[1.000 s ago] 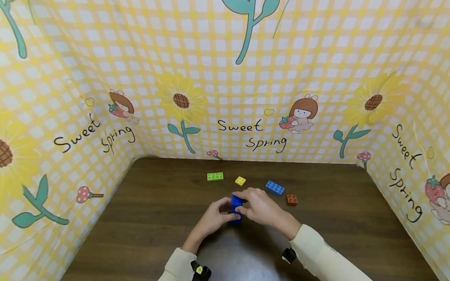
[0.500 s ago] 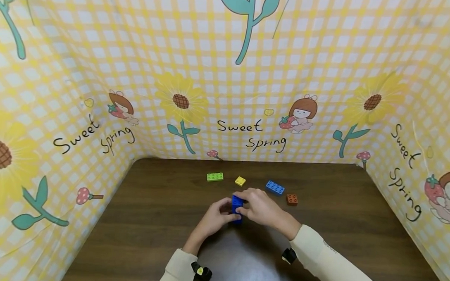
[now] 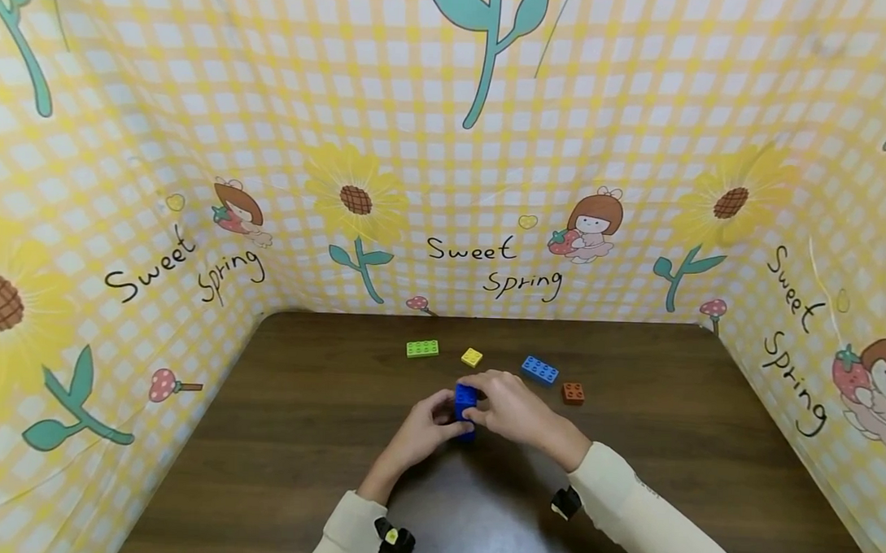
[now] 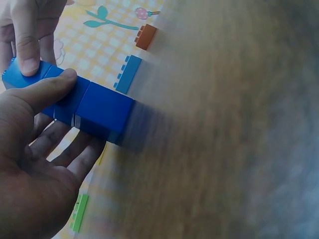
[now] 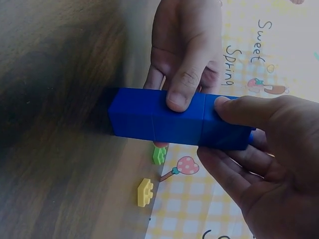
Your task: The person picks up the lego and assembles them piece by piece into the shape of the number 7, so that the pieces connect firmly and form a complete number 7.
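A stack of three dark blue toy bricks stands upright on the table between both hands. My left hand grips it lower down; in the left wrist view its thumb lies across the middle brick and its fingers reach behind. My right hand holds the top brick between thumb and fingers. Seams between the bricks look tight in the right wrist view, and the bottom brick is bare of fingers. Studs show on the stack's top end.
Beyond the hands lie a lime green brick, a small yellow brick, a lighter blue brick and a brown-orange brick. The dark wooden table is walled by a yellow checked cloth.
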`<state>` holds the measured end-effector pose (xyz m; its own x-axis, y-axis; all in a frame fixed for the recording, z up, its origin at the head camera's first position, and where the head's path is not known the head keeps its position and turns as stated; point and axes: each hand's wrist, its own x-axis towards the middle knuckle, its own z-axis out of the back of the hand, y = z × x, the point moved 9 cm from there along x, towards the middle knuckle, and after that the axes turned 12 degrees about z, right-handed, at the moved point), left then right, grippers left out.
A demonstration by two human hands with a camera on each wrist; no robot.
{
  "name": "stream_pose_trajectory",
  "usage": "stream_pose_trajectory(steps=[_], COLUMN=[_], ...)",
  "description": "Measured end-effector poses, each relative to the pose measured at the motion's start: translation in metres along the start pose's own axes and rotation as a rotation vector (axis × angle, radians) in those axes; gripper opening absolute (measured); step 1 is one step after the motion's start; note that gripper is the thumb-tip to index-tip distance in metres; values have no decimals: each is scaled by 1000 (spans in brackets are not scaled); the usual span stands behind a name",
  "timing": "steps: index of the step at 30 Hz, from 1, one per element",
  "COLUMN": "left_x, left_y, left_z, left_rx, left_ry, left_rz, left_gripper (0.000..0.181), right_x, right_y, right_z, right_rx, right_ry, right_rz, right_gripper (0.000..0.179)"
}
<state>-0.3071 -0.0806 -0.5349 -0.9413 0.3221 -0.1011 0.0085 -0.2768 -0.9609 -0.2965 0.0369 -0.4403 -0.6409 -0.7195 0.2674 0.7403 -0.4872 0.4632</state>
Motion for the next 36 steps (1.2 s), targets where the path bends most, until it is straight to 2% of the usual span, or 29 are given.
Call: stream_pose_trajectory(steps=[7, 14, 19, 24, 28, 30, 33, 36], left_x=[-2, -3, -2, -3, -1, 0, 2, 4], left_y=[-1, -2, -2, -1, -5, -11, -21, -29], left_z=[-2, -3, -2, 0, 8, 16, 29, 39], left_rx=[-20, 15, 20, 16, -2, -3, 4, 10], left_ry=[-3, -15, -22, -1, 35, 57, 94, 124], left_rz=[12, 25, 38, 54, 27, -7, -64, -93], left_gripper=[33, 37, 39, 45, 51, 54, 58, 57], right_x=[-2, -12, -22, -32, -35, -36, -36, -34], right_y=[0, -8, -29, -59, -81, -88, -91, -84], right_z=[-1, 9, 22, 32, 35, 34, 29, 19], right_rx=[33, 105, 153, 173, 167, 169, 187, 234], right_ry=[34, 74, 51, 11, -18, -26, -39, -51], right_rz=[29, 23, -43, -105, -131, -134, -131, -111], right_gripper=[49, 57, 54, 48, 45, 44, 42, 45])
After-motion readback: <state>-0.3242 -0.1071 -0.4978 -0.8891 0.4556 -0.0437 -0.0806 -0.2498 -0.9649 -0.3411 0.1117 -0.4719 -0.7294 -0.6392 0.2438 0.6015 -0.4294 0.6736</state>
